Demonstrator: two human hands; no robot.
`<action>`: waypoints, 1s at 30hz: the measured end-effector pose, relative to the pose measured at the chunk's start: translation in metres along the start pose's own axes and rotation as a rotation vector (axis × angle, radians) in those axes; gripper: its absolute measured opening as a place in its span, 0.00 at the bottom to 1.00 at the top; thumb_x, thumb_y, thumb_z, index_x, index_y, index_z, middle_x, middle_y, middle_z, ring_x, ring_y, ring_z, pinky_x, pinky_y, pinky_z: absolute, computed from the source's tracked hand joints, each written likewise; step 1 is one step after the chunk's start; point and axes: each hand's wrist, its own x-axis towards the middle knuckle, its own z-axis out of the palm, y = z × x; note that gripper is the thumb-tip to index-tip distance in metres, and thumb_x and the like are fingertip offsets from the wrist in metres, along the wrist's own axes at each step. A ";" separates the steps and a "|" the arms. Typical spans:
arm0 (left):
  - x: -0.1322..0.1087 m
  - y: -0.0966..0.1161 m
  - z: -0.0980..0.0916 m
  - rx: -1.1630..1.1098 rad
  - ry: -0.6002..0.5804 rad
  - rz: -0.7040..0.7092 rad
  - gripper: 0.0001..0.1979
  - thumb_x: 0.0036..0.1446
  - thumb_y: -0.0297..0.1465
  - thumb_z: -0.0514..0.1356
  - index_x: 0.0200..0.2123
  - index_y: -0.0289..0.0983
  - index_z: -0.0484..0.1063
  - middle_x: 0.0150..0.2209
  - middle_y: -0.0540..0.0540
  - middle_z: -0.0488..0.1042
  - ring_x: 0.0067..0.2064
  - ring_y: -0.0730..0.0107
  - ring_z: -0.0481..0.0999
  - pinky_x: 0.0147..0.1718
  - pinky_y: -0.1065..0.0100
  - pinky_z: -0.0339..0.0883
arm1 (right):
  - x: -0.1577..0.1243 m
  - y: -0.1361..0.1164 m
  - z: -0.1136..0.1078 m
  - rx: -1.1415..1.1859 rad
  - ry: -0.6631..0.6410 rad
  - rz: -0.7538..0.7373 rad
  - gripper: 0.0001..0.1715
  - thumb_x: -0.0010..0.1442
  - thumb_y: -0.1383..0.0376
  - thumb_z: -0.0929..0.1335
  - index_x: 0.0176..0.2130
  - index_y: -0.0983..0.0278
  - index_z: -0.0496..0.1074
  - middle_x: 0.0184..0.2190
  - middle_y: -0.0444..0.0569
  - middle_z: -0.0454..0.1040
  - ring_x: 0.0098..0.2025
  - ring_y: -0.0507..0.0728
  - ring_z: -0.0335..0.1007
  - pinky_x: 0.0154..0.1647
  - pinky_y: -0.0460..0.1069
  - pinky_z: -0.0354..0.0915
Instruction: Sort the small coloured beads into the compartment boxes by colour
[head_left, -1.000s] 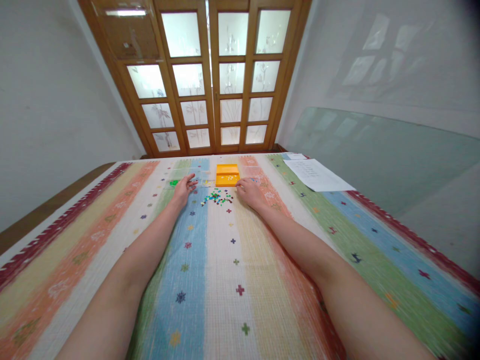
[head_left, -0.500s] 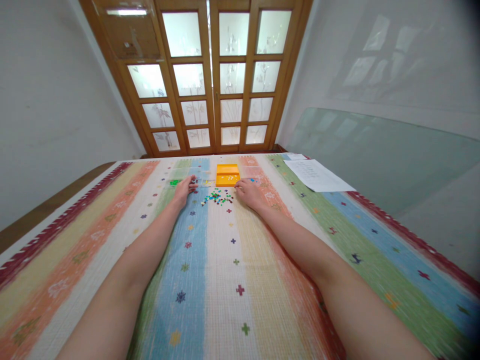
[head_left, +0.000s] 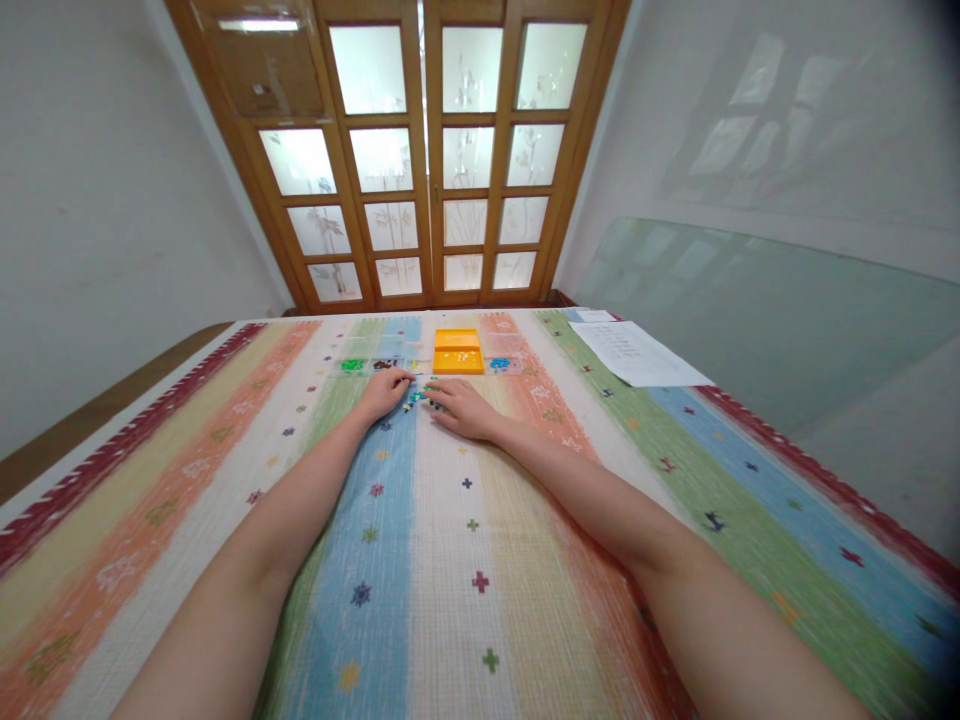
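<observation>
A loose pile of tiny coloured pieces (head_left: 415, 398) lies on the striped cloth, partly covered by my right hand (head_left: 463, 407). That hand reaches over it from the right, palm down, fingers apart and stretched out. From the left, my left hand (head_left: 388, 393) comes up to the pile's edge with its fingers drawn together; anything between them is too small to make out. Just beyond is an open yellow box (head_left: 458, 368) with small white pieces inside. Clear containers flank it, holding green pieces (head_left: 352, 365), dark brown pieces (head_left: 385, 364) and blue pieces (head_left: 500, 365).
The striped tablecloth (head_left: 442, 560) covers the long table. Printed sheets of paper (head_left: 637, 352) lie at the far right. A pale glass panel (head_left: 750, 310) stands along the right wall. Wooden doors with glass panes (head_left: 427, 190) rise behind the table.
My left hand has moved right and nearer, from the dark brown pieces to the pile. My right hand has moved left from the yellow box's corner over the pile, uncovering the blue pieces.
</observation>
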 end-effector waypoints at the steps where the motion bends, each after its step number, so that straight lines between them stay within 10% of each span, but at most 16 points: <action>1: 0.000 0.000 0.000 0.009 -0.004 0.007 0.15 0.66 0.32 0.56 0.47 0.39 0.83 0.49 0.44 0.83 0.51 0.59 0.80 0.58 0.57 0.71 | 0.001 -0.003 0.002 -0.006 -0.036 -0.010 0.28 0.73 0.57 0.68 0.68 0.59 0.70 0.70 0.56 0.66 0.71 0.65 0.60 0.72 0.63 0.55; 10: 0.001 -0.002 0.003 0.042 -0.020 0.045 0.15 0.66 0.32 0.55 0.46 0.39 0.83 0.47 0.44 0.84 0.51 0.59 0.80 0.57 0.58 0.71 | 0.002 -0.006 0.000 0.010 -0.151 -0.048 0.22 0.77 0.59 0.62 0.64 0.58 0.74 0.64 0.52 0.74 0.73 0.63 0.57 0.75 0.66 0.44; 30: 0.002 -0.006 0.005 0.041 -0.027 0.059 0.16 0.66 0.32 0.55 0.46 0.38 0.83 0.48 0.43 0.83 0.51 0.59 0.80 0.57 0.59 0.71 | 0.003 -0.003 0.005 0.001 -0.014 -0.165 0.18 0.77 0.63 0.63 0.57 0.61 0.78 0.56 0.54 0.79 0.62 0.61 0.69 0.69 0.62 0.59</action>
